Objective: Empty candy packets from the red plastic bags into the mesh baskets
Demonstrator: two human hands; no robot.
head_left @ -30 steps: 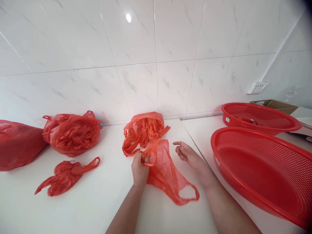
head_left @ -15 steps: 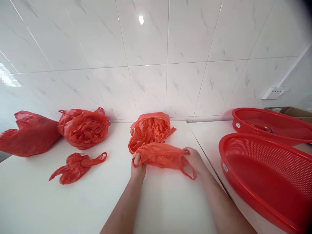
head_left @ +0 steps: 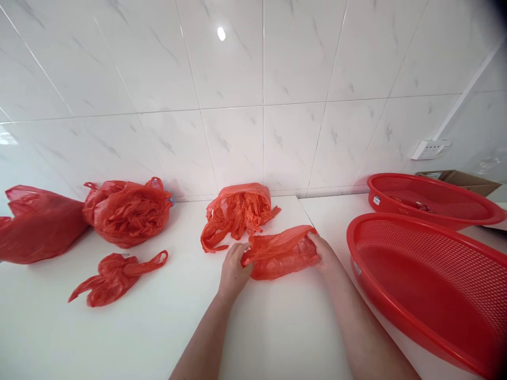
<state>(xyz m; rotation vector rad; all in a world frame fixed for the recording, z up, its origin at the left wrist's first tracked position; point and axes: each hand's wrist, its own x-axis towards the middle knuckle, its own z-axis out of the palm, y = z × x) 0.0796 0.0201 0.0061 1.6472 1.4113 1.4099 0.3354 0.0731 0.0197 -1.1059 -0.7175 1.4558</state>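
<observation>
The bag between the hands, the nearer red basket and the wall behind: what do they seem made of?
Held bag: thin plastic film, by its crinkles and see-through patches; soft sheen. Nearer basket: probably moulded plastic, glossy, with a stiff rim and regular perforations. Wall: likely glazed ceramic tile, given straight joints and a bright reflection.

Scene is reading bright, light mostly diffuse. Glossy tiled wall is throwing back one hard white glint high near the middle, plus paler glare at far left. White table is running near washed-out. Held red bag is catching pale sheen. Shadows are falling soft. Lens is stretching the near-right basket; dark vignetting is eating the far-right corner.
</observation>
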